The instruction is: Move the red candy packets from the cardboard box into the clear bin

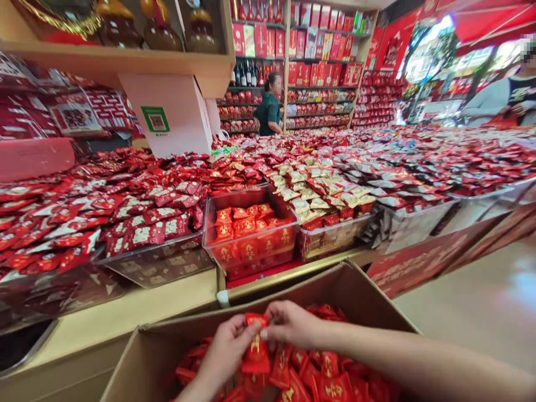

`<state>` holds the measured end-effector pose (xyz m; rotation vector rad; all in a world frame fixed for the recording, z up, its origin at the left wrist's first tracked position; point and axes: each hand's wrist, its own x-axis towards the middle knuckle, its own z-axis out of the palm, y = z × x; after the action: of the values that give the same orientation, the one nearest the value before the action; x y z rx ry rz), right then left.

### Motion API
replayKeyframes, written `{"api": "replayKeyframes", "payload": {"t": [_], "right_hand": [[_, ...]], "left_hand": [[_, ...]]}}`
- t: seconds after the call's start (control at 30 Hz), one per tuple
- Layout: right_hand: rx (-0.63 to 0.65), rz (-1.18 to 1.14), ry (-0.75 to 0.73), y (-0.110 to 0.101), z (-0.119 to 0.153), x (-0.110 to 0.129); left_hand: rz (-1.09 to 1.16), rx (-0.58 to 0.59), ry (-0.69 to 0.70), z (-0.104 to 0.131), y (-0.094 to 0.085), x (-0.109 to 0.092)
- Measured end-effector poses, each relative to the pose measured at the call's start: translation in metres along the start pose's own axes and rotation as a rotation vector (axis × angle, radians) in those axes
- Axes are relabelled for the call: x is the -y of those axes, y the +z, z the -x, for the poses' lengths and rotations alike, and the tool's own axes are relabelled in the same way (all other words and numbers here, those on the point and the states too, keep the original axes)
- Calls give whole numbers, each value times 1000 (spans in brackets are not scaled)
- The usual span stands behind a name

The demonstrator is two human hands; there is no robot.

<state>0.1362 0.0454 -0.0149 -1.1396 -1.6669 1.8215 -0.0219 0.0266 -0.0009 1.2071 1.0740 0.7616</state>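
A small red candy packet (256,357) with gold print is held upright between both hands, above a cardboard box (167,335). My left hand (228,346) pinches its left side between thumb and fingers. My right hand (291,324) grips the packet near its upper right corner, fingers closed. Below them, many similar red packets (335,385) lie loose in the box. Just beyond the box, a clear plastic bin (251,259) holds several red packets in rows, filled partway up.
Bins of dark red packets (144,229) stand to the left, and cream-coloured packets (314,190) to the right. A pink box with a QR code (184,117) rises behind. One person (268,111) stands by the back shelves, another (502,100) at far right.
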Motion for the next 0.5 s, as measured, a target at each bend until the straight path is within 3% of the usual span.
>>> {"api": "replayKeyframes", "payload": {"t": [0.07,0.2,0.5], "right_hand": [[3,-162,-47,-6,2,12],[-34,-259,-105,-15,9,26],[-117,-414,-132,-5,15,30]], "left_hand": [[76,20,1,-2,1,-7],[274,54,-4,9,5,-20],[219,63,-6,23,6,-33]]}}
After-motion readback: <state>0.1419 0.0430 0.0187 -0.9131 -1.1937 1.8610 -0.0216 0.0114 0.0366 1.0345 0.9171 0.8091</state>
